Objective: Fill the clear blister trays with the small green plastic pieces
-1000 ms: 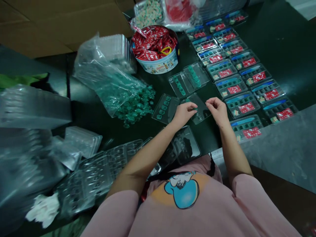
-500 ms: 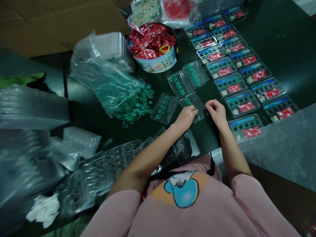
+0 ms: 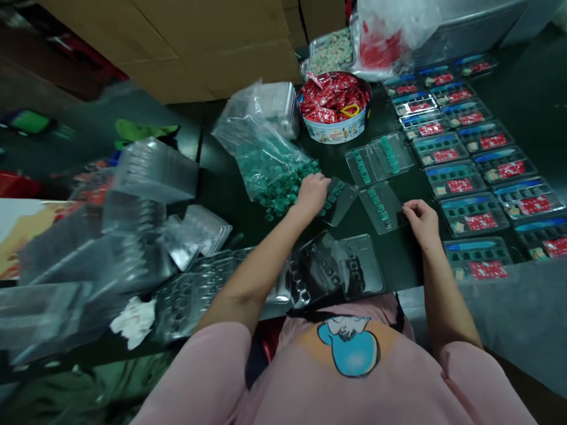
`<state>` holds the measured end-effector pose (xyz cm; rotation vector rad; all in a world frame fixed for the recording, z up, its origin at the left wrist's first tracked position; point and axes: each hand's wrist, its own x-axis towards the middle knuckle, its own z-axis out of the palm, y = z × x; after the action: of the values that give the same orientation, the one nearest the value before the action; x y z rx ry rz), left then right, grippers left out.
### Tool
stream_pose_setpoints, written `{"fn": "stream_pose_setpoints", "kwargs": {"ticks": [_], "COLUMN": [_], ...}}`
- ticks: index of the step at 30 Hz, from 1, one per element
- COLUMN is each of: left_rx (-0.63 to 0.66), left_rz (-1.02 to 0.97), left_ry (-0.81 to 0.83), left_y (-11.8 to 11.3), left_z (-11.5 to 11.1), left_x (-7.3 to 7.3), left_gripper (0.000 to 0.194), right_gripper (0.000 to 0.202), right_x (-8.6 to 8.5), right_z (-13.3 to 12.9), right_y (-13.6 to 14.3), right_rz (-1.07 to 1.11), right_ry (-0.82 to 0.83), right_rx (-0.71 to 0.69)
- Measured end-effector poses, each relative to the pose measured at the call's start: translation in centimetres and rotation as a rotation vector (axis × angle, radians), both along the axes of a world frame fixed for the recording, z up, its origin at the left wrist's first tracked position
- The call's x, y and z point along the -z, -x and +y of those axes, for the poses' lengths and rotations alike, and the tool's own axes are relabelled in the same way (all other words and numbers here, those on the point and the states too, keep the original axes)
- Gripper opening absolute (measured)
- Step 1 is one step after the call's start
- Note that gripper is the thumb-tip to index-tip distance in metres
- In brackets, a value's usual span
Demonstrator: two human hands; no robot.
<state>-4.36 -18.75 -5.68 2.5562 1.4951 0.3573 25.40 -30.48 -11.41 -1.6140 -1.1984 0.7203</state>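
Note:
My left hand (image 3: pixel 312 195) is curled over the right edge of the heap of green translucent pieces (image 3: pixel 281 192), beside a clear plastic tray (image 3: pixel 343 203) with a row of green pieces. Its fingertips are partly hidden, and I cannot make out what they hold. At the right, my right hand (image 3: pixel 423 223) has thumb and forefinger pinched together near the right edge of another clear tray (image 3: pixel 392 206). Anything inside that pinch is too small to tell. This tray has several green pieces in its slots and one clear slot at the near end.
Two filled trays (image 3: pixel 376 159) lie beyond. A tub of red packets (image 3: pixel 334 127) stands behind. Rows of packed trays (image 3: pixel 476 218) line the right. Empty clear trays (image 3: pixel 365 265) lie before me; stacked trays (image 3: pixel 155 171) and a white crumpled tissue (image 3: pixel 134 321) are at left.
My left hand has left the near end of the right tray and moved left to the heap. My right hand stays pinched by the tray's right edge. The view has swung left.

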Motion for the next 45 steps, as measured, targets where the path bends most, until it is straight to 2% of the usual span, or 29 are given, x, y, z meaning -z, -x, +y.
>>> {"fn": "stream_pose_setpoints", "kwargs": {"ticks": [3, 6, 8, 10, 12, 14, 17, 20, 23, 28, 32, 36, 39, 42, 45], "left_rx": [-0.032, -0.049, -0.096, -0.165, -0.190, -0.129, 0.001, 0.044, 0.064, 0.165, 0.243, 0.199, 0.209, 0.226, 0.237], "left_rz": [0.252, 0.221, 0.029, -0.274, -0.603, -0.850, -1.021, -1.103, -1.125, -1.111, -1.188, -1.178, -0.979, -0.784, -0.732], "left_ry": [0.067, 0.081, 0.050, 0.047, 0.140, 0.317, 0.533, 0.625, 0.676, 0.774, 0.777, 0.653, 0.491, 0.332, 0.261], "left_y": [3.3, 4.4, 4.2, 3.3, 1.6, -0.5, -3.4, -5.0, -5.4, -5.7, -6.6, -7.7, -8.4, -9.2, -9.8], "left_z": [2.3, 2.9, 2.6, 1.7, 0.3, -1.6, -4.5, -6.3, -6.6, -6.5, -6.7, -6.8, -6.7, -6.6, -6.5], "left_x": [0.4, 1.2, 1.4, 1.2, 0.7, 0.0, -0.9, -1.5, -1.6, -1.7, -1.4, -1.1, -1.4, -2.0, -2.3], "left_gripper": [0.031, 0.030, 0.029, 0.028, 0.028, 0.032, 0.036, 0.036, 0.037, 0.034, 0.038, 0.035, 0.032, 0.024, 0.019], "right_gripper": [0.019, 0.020, 0.020, 0.020, 0.020, 0.021, 0.026, 0.022, 0.021, 0.027, 0.033, 0.038, 0.042, 0.043, 0.042], "right_x": [-0.1, -0.6, -1.4, -2.6, -3.9, -5.2, -6.4, -6.7, -6.5, -6.0, -5.9, -6.1, -6.1, -6.0, -5.9], "right_z": [0.0, 0.0, 0.0, 0.1, 0.3, 0.5, 0.8, 0.6, 0.1, -0.5, -0.8, -1.0, -0.8, -0.7, -0.8], "right_y": [0.3, 0.7, 1.2, 2.3, 4.0, 5.9, 8.0, 8.5, 7.8, 6.5, 6.3, 6.4, 6.3, 6.0, 5.2], "right_rz": [-0.001, -0.022, -0.057, -0.090, -0.091, -0.054, 0.004, 0.056, 0.174, 0.469, 0.636, 0.827, 0.932, 0.943, 0.871], "right_ry": [0.010, 0.016, -0.014, -0.083, -0.160, -0.207, -0.232, -0.217, -0.147, 0.021, 0.066, 0.134, 0.175, 0.179, 0.165], "right_rx": [0.001, 0.007, 0.029, 0.034, -0.030, -0.157, -0.289, -0.283, -0.277, -0.400, -0.423, -0.360, -0.272, -0.201, -0.161]}}
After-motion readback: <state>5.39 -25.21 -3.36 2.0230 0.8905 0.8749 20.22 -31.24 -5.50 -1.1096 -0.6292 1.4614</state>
